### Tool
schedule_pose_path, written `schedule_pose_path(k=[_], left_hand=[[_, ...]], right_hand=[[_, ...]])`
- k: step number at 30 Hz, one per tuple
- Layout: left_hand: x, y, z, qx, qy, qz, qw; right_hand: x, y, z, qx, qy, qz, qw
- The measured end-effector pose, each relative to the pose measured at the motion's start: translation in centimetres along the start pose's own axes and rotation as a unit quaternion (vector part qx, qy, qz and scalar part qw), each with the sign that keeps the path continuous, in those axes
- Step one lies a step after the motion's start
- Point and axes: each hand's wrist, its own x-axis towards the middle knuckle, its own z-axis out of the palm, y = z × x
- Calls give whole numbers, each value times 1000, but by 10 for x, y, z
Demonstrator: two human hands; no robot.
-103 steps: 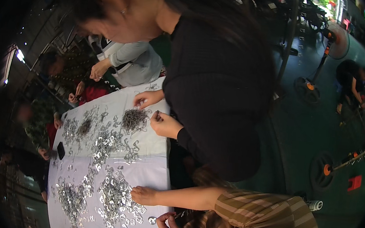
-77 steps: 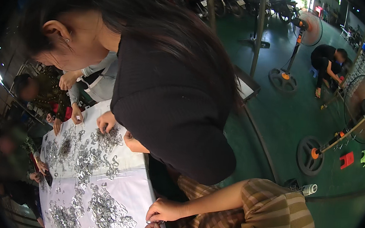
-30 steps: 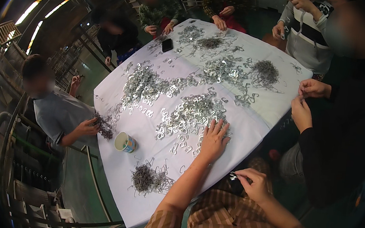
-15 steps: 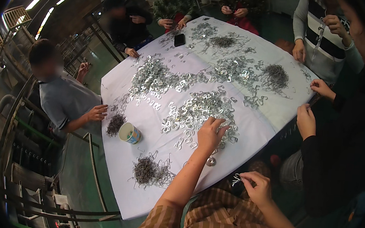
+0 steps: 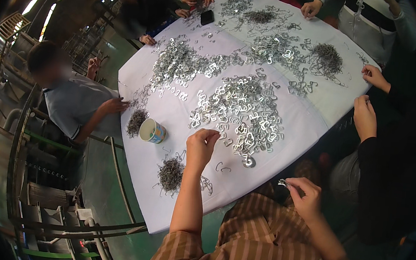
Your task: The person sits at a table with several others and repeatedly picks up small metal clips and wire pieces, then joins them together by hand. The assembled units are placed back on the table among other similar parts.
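My left hand (image 5: 199, 150) is over the near part of the table, thumb and fingers pinched together. Whatever is between its fingertips is too small to make out. Just beyond lies a large pile of bent, shiny metal clips (image 5: 242, 108). To the left of my left forearm is a dark heap of thin wire hooks (image 5: 170, 175), partly loose at its edges. Off the table's near right edge, my right hand (image 5: 306, 195) grips a small bunch of shiny metal pieces (image 5: 282, 183) between thumb and fingers.
A paper cup (image 5: 152, 131) stands on the white-covered table (image 5: 286, 147). Further clip piles (image 5: 174, 64) and wire heaps (image 5: 327, 60) spread across it, with a black phone (image 5: 207, 17) at the far side. Several people work around the edges; a co-worker's hand (image 5: 365, 117) is at the right.
My left hand has moved left, off the clip pile, its fingers now pinched. My right hand stays off the table edge with the metal pieces. The whole view has tilted slightly.
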Motion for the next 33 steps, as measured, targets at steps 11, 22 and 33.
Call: schedule_pose_path(k=[11,22,33], left_hand=[[-76,-24,17,172,-105,3,980],[-101,-41,-13,247,-31,-67,966],[-70,-64,-1,256,23,-53,965]], right_hand=[[0,4,5,-3,-8,-9,1000],[-5,2,5,-1,-8,9,1000],[-3,-3,7,-4,-20,7,1000]])
